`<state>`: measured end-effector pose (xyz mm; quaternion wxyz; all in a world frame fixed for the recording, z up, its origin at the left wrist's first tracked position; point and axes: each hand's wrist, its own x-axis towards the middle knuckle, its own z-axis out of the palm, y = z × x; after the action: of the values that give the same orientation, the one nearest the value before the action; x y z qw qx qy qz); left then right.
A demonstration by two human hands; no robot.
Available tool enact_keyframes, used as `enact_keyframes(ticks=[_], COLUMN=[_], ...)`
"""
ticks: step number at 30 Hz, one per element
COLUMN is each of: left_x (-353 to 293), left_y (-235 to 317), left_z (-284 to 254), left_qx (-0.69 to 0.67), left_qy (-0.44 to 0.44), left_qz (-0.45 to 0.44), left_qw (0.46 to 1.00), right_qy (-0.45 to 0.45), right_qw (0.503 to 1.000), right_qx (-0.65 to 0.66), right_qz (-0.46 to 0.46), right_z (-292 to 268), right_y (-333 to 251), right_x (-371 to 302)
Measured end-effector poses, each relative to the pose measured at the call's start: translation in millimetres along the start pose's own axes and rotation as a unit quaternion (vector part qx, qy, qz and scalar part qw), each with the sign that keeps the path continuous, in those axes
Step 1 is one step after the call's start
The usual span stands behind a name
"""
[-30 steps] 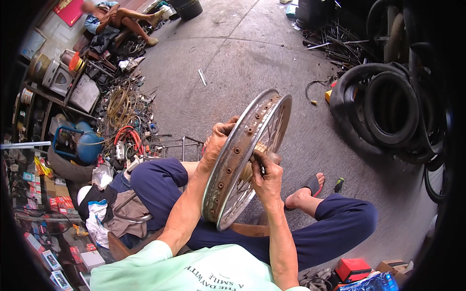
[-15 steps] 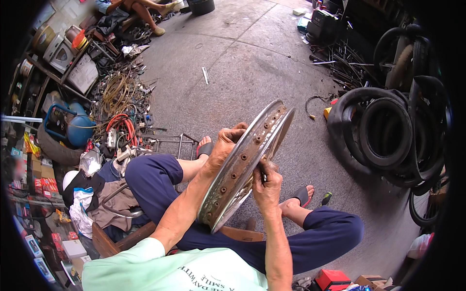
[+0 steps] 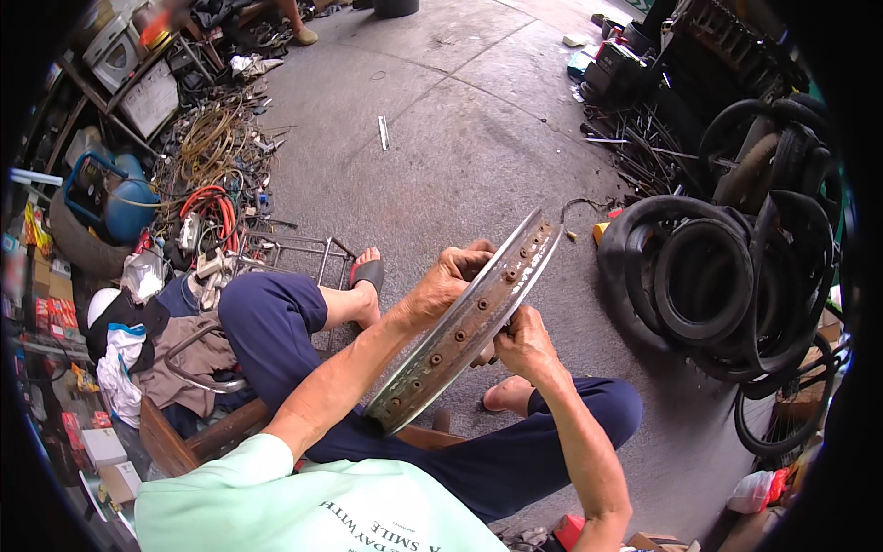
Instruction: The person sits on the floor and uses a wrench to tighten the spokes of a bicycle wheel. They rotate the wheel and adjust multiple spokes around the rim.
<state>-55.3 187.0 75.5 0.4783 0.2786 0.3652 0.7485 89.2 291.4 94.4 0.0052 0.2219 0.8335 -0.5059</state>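
A rusty spoked wheel rim (image 3: 462, 333) stands tilted between my legs, its lower edge against my trousers and its row of nipple holes facing me. From the left side my left hand (image 3: 452, 281) grips the wheel, its fingers curled and partly hidden behind the rim. On the other side my right hand (image 3: 526, 344) is closed against the wheel, thumb and fingers bent inward near the spokes. The rim covers the spokes and hub almost wholly, so what the fingertips touch there cannot be made out.
Black tyres and tubes (image 3: 704, 281) are heaped at the right, below a pile of metal rods (image 3: 635, 152). Tangled cables (image 3: 216, 138), a blue tank (image 3: 131, 202) and a metal frame (image 3: 299, 250) lie at the left. A small pale strip (image 3: 383, 133) lies on the concrete floor (image 3: 432, 175).
The wheel rim leans further right and shows less of its spoked side. Both hands have shifted slightly right with it, still on the wheel. My right foot has drawn back behind the rim.
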Motion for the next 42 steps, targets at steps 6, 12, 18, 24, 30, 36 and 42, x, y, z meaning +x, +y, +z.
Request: enact_keyframes(ticks=[6,12,18,24,30,36,42], left_x=[-2,-9,-12,-17,-18,-14,-12], left_y=[-2,4,12,17,29,12,20], left_z=[-10,-18,-26,-21,-24,-27,-18], left_qx=[0.003,-0.003,-0.002,-0.068,-0.030,-0.049,-0.024], left_qy=[-0.002,0.026,0.025,0.065,0.037,0.050,0.034], left_qz=[0.015,0.050,-0.002,0.021,-0.054,-0.008,-0.061], left_qw=[1.000,0.998,1.000,0.995,0.997,0.998,0.997], right_qy=[0.020,0.055,0.049,0.068,0.050,0.050,0.060], right_qw=[1.000,0.997,0.997,0.994,0.995,0.996,0.995], right_qx=[-0.005,-0.030,-0.013,-0.005,-0.040,-0.023,-0.025], right_qz=[-0.003,-0.044,-0.056,-0.088,-0.077,-0.067,-0.071], right_z=[8,22,23,30,26,24,20], right_y=[-5,-16,-11,-14,-11,-15,-9], right_x=[-4,2,5,13,12,8,4])
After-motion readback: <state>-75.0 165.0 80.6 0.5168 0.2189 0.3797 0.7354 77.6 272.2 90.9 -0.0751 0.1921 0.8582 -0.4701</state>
